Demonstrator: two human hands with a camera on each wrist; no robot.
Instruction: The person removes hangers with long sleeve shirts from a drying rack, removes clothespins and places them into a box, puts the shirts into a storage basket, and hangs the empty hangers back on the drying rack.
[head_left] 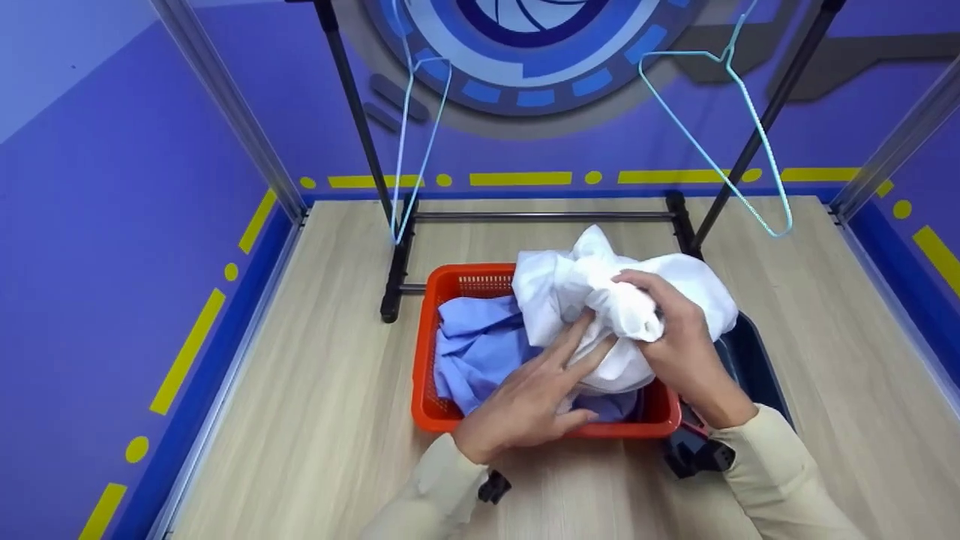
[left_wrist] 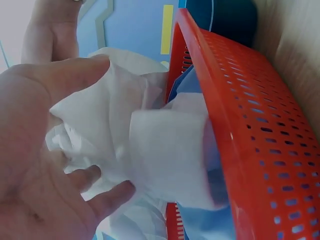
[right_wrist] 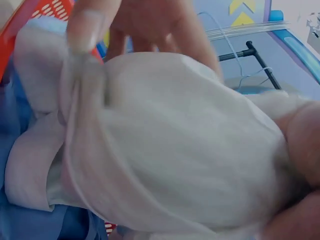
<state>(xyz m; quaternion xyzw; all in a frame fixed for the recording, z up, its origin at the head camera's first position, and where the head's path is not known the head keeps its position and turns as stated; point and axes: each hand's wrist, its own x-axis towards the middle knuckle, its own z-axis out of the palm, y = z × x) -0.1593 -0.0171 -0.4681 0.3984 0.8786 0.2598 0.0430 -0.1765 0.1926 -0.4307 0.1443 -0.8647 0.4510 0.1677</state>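
Note:
A bunched white garment (head_left: 551,289), with a cuff-like band (left_wrist: 170,155) hanging from it, is held up over the red basket (head_left: 630,430). My right hand (head_left: 682,337) grips a gathered part of it, fingers and thumb curled round the cloth. The left hand (head_left: 529,401) lies against the garment's near side with its fingers spread and fairly straight; its thumb (left_wrist: 80,75) reaches along the fabric in the left wrist view. Blue clothing (head_left: 480,345) fills the basket's left side below. Most of the basket's inside is hidden by the white cloth and my hands.
A dark bin (head_left: 757,367) stands just right of the basket, partly behind my right arm. Behind the basket is a black rack with a low metal crossbar (head_left: 544,217). Light blue wire hangers hang at its left (head_left: 424,154) and right (head_left: 763,133). Blue panels enclose the wooden table (head_left: 315,352).

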